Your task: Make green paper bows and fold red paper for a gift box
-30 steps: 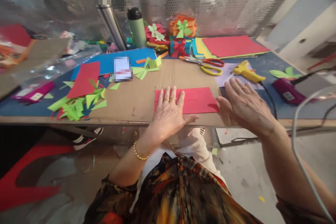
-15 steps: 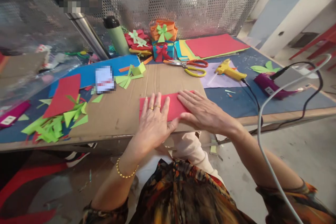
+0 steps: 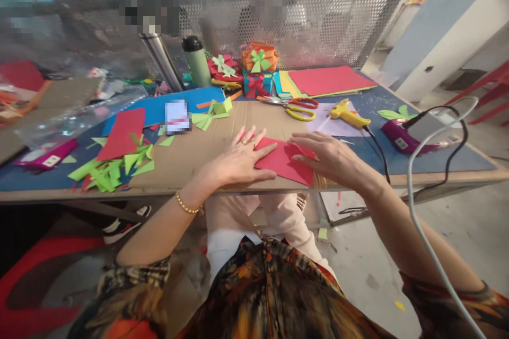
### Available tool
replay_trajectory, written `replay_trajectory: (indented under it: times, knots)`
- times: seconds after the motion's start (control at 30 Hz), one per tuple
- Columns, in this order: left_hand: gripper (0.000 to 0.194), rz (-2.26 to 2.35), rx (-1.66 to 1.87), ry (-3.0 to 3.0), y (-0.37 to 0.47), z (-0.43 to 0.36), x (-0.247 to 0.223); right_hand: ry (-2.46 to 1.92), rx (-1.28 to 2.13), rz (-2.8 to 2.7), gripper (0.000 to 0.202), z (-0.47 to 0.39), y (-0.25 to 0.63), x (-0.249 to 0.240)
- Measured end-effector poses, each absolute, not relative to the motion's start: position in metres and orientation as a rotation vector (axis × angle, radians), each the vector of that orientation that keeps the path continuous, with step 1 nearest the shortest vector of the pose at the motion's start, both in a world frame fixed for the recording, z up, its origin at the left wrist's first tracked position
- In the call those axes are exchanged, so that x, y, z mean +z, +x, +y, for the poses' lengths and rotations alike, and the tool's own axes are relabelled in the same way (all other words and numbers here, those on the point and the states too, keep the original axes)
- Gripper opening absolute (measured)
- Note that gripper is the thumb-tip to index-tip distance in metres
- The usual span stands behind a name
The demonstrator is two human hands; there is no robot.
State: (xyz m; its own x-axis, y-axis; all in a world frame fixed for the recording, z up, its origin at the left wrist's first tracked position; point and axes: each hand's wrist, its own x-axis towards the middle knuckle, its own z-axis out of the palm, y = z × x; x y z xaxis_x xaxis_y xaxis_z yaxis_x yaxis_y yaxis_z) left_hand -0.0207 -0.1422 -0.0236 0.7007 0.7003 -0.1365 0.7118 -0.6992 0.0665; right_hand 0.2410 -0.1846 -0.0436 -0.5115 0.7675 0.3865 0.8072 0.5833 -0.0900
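A piece of red paper lies tilted on a sheet of brown cardboard at the table's front edge. My left hand, with rings on it, rests open on the paper's left part, its fingers spread. My right hand is over the paper's right end with its fingers stretched out and the thumb apart. Its fingertips are at the paper's upper right edge; whether they press on it I cannot tell. Beyond my hands lie scissors with red and yellow handles.
A yellow glue gun lies on pale purple paper, its cable running toward a purple power strip. Green paper scraps are heaped at left. Small decorated boxes, a green bottle and red sheets stand or lie behind.
The red paper has turned clockwise, its right end now nearer the front edge. My left hand has turned to point more rightward, and my right hand has shifted right. The camera view has shifted too.
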Motion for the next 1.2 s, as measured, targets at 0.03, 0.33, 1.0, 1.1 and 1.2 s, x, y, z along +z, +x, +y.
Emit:
replay_trajectory:
  times: [0.03, 0.33, 1.0, 1.1, 1.2]
  knots:
    - [0.085, 1.138, -0.125, 2.839, -0.026, -0.139, -0.018, -1.286, -0.118, -2.476, 0.037, -0.181, 0.237, -0.042]
    - [0.039, 1.118, 0.521, 3.011, -0.029, -0.186, -0.045, -1.692, -0.137, -2.661, 0.022, -0.187, 0.201, -0.019]
    - [0.08, 0.773, 0.614, 3.129, 0.0, -0.171, -0.05, -1.343, 0.967, -1.678, 0.054, -0.132, 0.235, -0.033]
    - [0.07, 0.733, 0.602, 3.152, -0.004, -0.172, -0.047, -1.29, 1.128, -1.554, 0.051, -0.134, 0.233, -0.038]
    - [0.058, 0.729, 0.596, 3.166, -0.014, -0.174, -0.045, -1.269, 1.203, -1.452, 0.046, -0.135, 0.233, -0.041]
